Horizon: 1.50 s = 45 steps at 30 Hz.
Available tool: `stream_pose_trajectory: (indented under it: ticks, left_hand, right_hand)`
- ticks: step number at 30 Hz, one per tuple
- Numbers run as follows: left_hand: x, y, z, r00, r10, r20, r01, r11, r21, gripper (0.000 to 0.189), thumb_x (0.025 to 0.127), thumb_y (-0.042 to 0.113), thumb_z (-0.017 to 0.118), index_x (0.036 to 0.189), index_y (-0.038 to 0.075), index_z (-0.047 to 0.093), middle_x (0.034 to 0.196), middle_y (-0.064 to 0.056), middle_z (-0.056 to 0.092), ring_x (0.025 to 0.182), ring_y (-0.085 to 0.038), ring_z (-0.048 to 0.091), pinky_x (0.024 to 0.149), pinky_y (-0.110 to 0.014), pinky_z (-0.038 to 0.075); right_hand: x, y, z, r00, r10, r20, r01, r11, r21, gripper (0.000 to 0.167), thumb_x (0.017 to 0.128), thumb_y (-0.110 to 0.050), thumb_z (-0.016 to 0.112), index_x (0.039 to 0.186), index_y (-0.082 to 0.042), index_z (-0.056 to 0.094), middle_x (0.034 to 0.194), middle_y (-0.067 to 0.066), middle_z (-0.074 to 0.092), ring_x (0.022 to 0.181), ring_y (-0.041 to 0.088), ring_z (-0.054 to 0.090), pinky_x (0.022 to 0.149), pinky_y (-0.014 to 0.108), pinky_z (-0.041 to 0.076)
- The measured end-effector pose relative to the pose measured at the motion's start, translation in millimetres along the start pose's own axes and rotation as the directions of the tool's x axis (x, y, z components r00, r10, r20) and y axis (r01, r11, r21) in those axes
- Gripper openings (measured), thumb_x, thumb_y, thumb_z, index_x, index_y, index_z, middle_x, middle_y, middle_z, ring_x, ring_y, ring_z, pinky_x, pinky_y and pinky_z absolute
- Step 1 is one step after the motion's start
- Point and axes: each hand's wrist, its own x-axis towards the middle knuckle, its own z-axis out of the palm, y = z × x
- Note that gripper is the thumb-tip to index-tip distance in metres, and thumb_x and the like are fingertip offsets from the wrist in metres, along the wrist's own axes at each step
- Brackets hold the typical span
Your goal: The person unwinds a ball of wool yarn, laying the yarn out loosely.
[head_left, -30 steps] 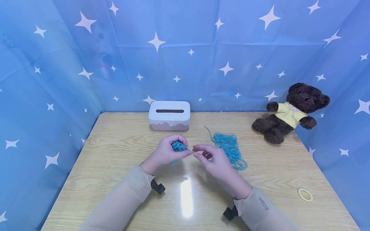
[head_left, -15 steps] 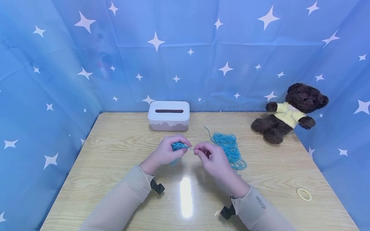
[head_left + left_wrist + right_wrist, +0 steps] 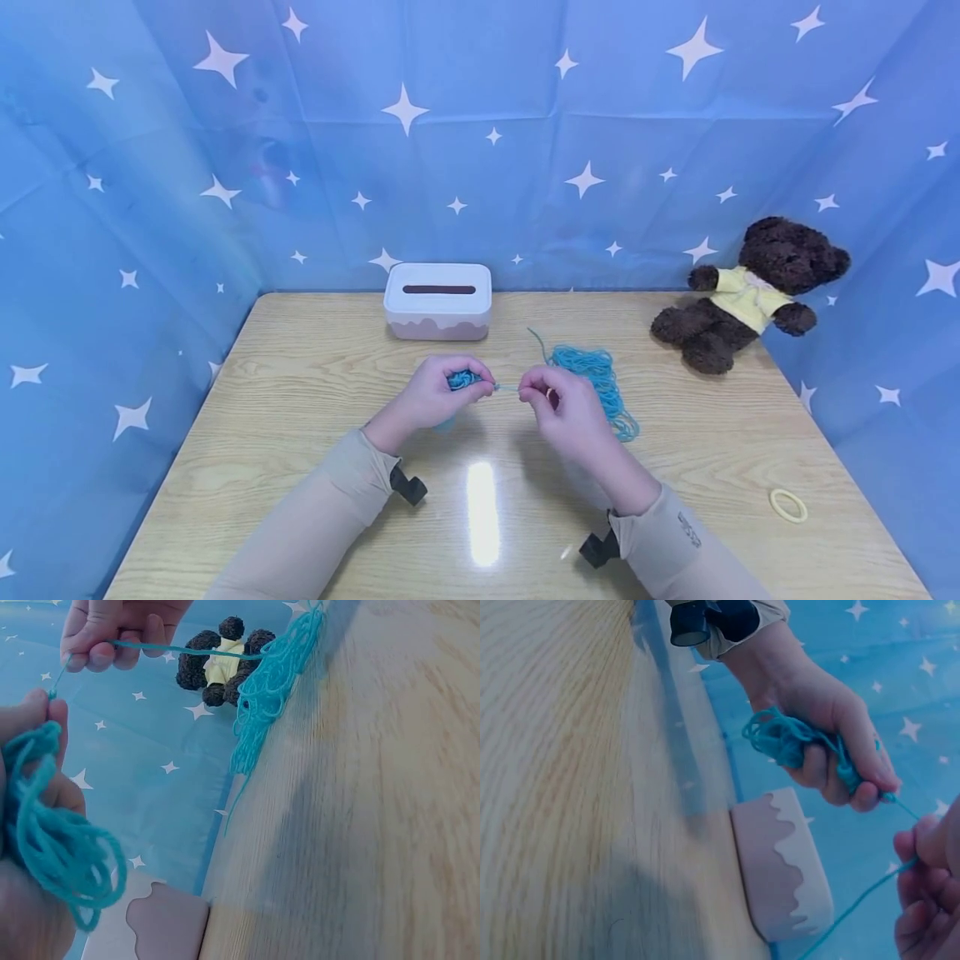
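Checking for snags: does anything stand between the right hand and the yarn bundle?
Only the left hand, its fingertips pinching the yarn bundle at its end; nothing else visible blocks the strand to the right hand.

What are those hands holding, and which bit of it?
The left hand grips a bundle of blue yarn near the end where the strand comes out. The right hand pinches that strand, partway between the bundle and the yarn pile.
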Motion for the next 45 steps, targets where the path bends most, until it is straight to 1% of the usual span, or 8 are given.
stream_pose_trajectory:
  ticks: [9, 16, 19, 25, 30, 36, 41, 45]
  left_hand:
    - [1.3, -0.5, 2.2, 0.999, 0.042, -0.006, -0.041, 0.995, 0.094, 0.008, 0.103, 0.005, 0.074, 0.097, 0.011, 0.076, 0.094, -0.004, 0.082, 0.082, -0.006, 0.067, 0.076, -0.022, 0.056]
    - [0.2, 0.6, -1.5, 0.999, -0.035, -0.03, 0.037, 0.998, 0.052, 0.004, 0.102, 0.006, 0.074, 0.103, 0.008, 0.078, 0.093, -0.009, 0.082, 0.08, -0.005, 0.068, 0.07, -0.02, 0.052]
    - [0.2, 0.2, -4.0, 0.998, -0.058, -0.04, 0.059, 0.998, 0.021, 0.007, 0.102, 0.004, 0.075, 0.107, 0.004, 0.08, 0.093, -0.011, 0.083, 0.08, -0.011, 0.072, 0.068, -0.018, 0.051]
    - [-0.6, -2.7, -4.4, 0.996, 0.05, -0.079, -0.05, 0.999, 0.004, 0.018, 0.102, 0.0, 0.074, 0.119, -0.004, 0.074, 0.092, -0.016, 0.081, 0.084, -0.017, 0.078, 0.071, -0.021, 0.058]
    - [0.1, -6.0, -2.7, 0.973, 0.121, -0.194, -0.124, 0.992, -0.007, 0.022, 0.099, -0.004, 0.076, 0.12, -0.001, 0.072, 0.09, -0.018, 0.079, 0.078, -0.022, 0.075, 0.069, -0.02, 0.056]
    - [1.5, -8.7, 0.8, 0.947, 0.166, -0.274, -0.164, 0.986, 0.029, 0.021, 0.098, -0.002, 0.078, 0.118, 0.003, 0.073, 0.087, -0.018, 0.078, 0.073, -0.009, 0.067, 0.067, -0.02, 0.053]
    - [4.0, -8.5, -0.9, 0.949, 0.14, -0.282, -0.131, 0.99, 0.052, 0.016, 0.099, 0.001, 0.079, 0.115, 0.002, 0.076, 0.089, -0.016, 0.08, 0.074, -0.006, 0.068, 0.068, -0.02, 0.056]
    - [4.3, -7.1, -2.6, 0.967, 0.069, -0.247, -0.054, 0.996, 0.069, 0.012, 0.101, 0.008, 0.078, 0.113, 0.004, 0.081, 0.095, -0.009, 0.083, 0.078, -0.006, 0.07, 0.07, -0.02, 0.057]
  right_hand:
    - [-5.3, 8.8, -0.7, 0.985, -0.145, -0.096, 0.137, 0.987, -0.089, 0.024, 0.091, 0.008, 0.079, 0.088, -0.015, 0.073, 0.084, -0.003, 0.069, 0.075, 0.007, 0.05, 0.063, 0.023, 0.045]
    - [-9.0, 15.7, -11.4, 0.992, -0.092, -0.084, 0.084, 0.992, -0.09, 0.023, 0.093, 0.011, 0.075, 0.091, -0.012, 0.072, 0.085, -0.002, 0.068, 0.072, 0.003, 0.05, 0.062, 0.022, 0.047]
    - [-10.0, 18.0, -16.9, 0.994, -0.071, -0.079, 0.06, 0.99, -0.129, 0.023, 0.094, 0.011, 0.074, 0.092, -0.012, 0.072, 0.084, -0.003, 0.067, 0.074, 0.004, 0.05, 0.064, 0.023, 0.047]
    - [-12.7, 21.0, -19.6, 0.986, -0.155, -0.069, 0.134, 0.96, -0.247, 0.025, 0.091, 0.011, 0.077, 0.09, -0.013, 0.07, 0.082, -0.005, 0.064, 0.078, 0.008, 0.051, 0.07, 0.029, 0.047]
    - [-15.2, 22.4, -21.8, 0.987, -0.154, -0.049, 0.136, 0.955, -0.262, 0.026, 0.09, 0.01, 0.076, 0.089, -0.015, 0.068, 0.081, -0.006, 0.062, 0.079, 0.008, 0.049, 0.071, 0.029, 0.045]
    - [-15.4, 24.2, -23.7, 0.981, -0.187, -0.045, 0.17, 0.953, -0.253, 0.03, 0.088, 0.011, 0.076, 0.087, -0.017, 0.066, 0.079, -0.007, 0.06, 0.078, 0.008, 0.048, 0.069, 0.028, 0.044]
    - [-14.8, 25.2, -23.3, 0.978, -0.203, -0.045, 0.187, 0.953, -0.237, 0.024, 0.091, 0.007, 0.078, 0.091, -0.016, 0.069, 0.082, -0.006, 0.064, 0.078, 0.007, 0.05, 0.069, 0.028, 0.047]
    - [-14.4, 25.2, -22.5, 0.992, -0.116, 0.043, 0.122, 0.974, -0.193, 0.011, 0.1, -0.004, 0.076, 0.105, -0.014, 0.075, 0.09, -0.006, 0.07, 0.078, 0.005, 0.053, 0.069, 0.027, 0.05]
